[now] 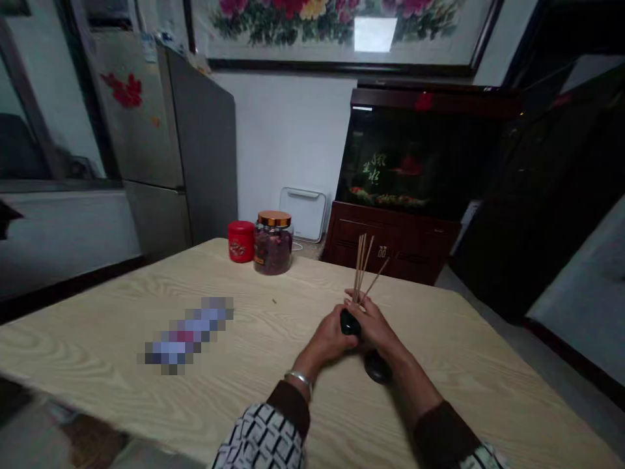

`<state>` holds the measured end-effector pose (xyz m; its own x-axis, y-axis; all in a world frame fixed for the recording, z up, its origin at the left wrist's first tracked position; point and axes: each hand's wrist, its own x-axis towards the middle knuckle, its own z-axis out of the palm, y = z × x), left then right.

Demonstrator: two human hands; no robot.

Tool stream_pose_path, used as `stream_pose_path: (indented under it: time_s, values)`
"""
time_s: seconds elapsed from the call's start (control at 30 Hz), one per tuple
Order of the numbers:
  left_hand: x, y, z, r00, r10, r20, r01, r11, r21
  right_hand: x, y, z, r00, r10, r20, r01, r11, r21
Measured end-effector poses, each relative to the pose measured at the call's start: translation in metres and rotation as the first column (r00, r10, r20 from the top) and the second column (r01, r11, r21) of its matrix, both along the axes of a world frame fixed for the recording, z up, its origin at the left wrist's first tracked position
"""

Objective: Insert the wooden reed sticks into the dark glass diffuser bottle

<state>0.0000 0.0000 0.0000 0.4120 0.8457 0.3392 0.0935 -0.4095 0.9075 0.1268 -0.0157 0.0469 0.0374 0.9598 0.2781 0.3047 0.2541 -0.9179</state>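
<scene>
Pale Chinese characters stand on the dark aquarium glass [371, 168] ahead of the right hand [375, 324]; only 生 is legible. Far beyond the left hand [328, 339], the labels on the red tin [241, 242] and glass jar [273, 246] are too small to read.

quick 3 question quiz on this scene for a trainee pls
1. Which hand wears the bracelet?
2. True or false: in this view, the red tin stands to the left of the glass jar on the table.
3. What rises from the right hand?
A) thin wooden sticks
B) a spoon
C) a pair of scissors

Key: 1. left hand; 2. true; 3. A
</scene>
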Motion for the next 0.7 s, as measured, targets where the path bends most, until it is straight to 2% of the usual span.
stream_pose_path:
  time_s: [0.07,0.13,0.23,0.3,0.33,0.37,0.4,0.43,0.53,0.57,0.6,0.7]
  values:
    - [-0.002,0.000,0.001,1.000,-0.003,-0.019,0.003,1.000,-0.018,-0.012,0.003,0.000,0.999,-0.030,0.031,0.028,0.996,0.082]
    - [-0.004,-0.001,0.001,1.000,0.000,-0.030,-0.001,1.000,-0.027,-0.021,0.007,0.009,0.997,-0.076,-0.006,0.076,0.984,0.159]
    - [-0.006,-0.002,0.001,0.999,0.014,-0.029,-0.014,1.000,-0.024,-0.016,0.016,0.042,0.967,-0.154,-0.205,0.204,0.946,0.251]
    - [-0.007,-0.003,0.001,1.000,0.017,-0.012,-0.018,1.000,-0.020,0.004,0.022,0.068,0.933,-0.237,-0.272,0.306,0.919,0.249]
    - [-0.007,-0.004,0.001,1.000,0.013,0.000,-0.013,1.000,-0.027,0.019,0.023,0.078,0.933,-0.301,-0.198,0.343,0.911,0.230]
    - [-0.007,-0.004,0.000,1.000,0.006,0.010,-0.006,0.999,-0.039,0.036,0.023,0.085,0.927,-0.374,-0.038,0.374,0.909,0.182]
    - [-0.007,-0.004,0.000,1.000,0.000,0.020,0.001,0.999,-0.049,0.053,0.019,0.087,0.883,-0.428,0.192,0.411,0.903,0.124]
    - [-0.008,-0.004,0.000,1.000,-0.006,0.027,0.008,0.998,-0.055,0.069,0.013,0.084,0.787,-0.438,0.435,0.450,0.889,0.081]
    - [-0.008,-0.003,0.000,1.000,-0.009,0.025,0.010,0.999,-0.053,0.106,-0.015,0.049,0.670,-0.380,0.638,0.491,0.871,0.002]
    - [-0.008,-0.003,-0.001,1.000,-0.004,0.020,0.005,0.999,-0.054,0.113,-0.026,0.033,0.545,-0.314,0.777,0.523,0.852,-0.023]
    - [-0.007,-0.003,-0.001,1.000,0.001,0.017,0.000,0.998,-0.056,0.117,-0.036,0.017,0.455,-0.240,0.858,0.539,0.841,-0.051]
    - [-0.007,-0.002,-0.002,1.000,0.006,0.026,-0.005,0.998,-0.058,0.120,-0.057,-0.020,0.292,-0.147,0.945,0.511,0.859,-0.024]
